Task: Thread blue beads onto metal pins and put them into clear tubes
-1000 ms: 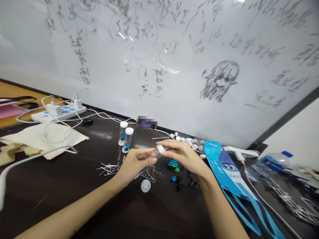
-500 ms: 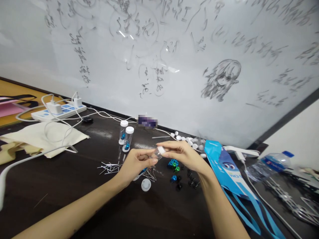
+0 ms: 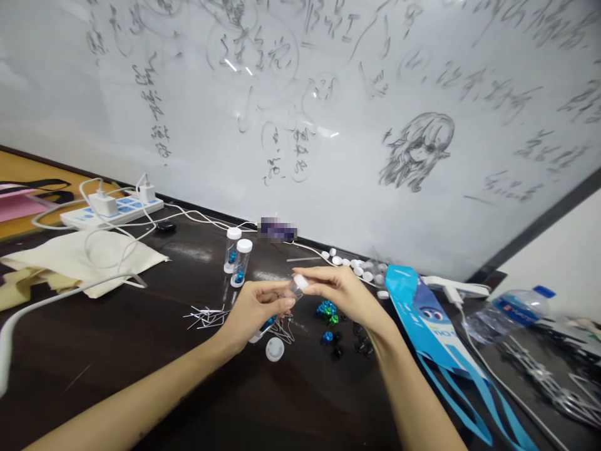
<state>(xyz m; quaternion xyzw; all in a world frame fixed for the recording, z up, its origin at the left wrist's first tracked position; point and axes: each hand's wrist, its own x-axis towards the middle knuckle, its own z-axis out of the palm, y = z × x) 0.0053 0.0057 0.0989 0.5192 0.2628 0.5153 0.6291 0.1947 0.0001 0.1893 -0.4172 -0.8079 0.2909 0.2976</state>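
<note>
Tilted between my two hands is a clear plastic tube (image 3: 268,325) with blue pieces inside its lower end. My left hand (image 3: 253,307) is wrapped round the tube's body and hides much of it. The fingers of my right hand (image 3: 346,293) pinch the white cap (image 3: 301,284) at its upper end. Below the tube lies a loose white cap (image 3: 275,349), beside some bent metal wires (image 3: 287,331). Thin metal rods (image 3: 207,317) lie left of my left hand. Blue screws (image 3: 325,307), a green screw (image 3: 333,319) and black screws (image 3: 361,341) lie under my right hand.
Two capped tubes (image 3: 241,266) holding blue pieces stand behind my left hand. White caps (image 3: 359,270) are heaped by the whiteboard (image 3: 338,169). A blue bag (image 3: 425,319) and a water bottle (image 3: 516,310) are at right; a power strip (image 3: 122,212) and cream cloth (image 3: 79,254) at left.
Both hands and the tube have shifted very slightly to the left. The grip on the tube and cap looks the same.
</note>
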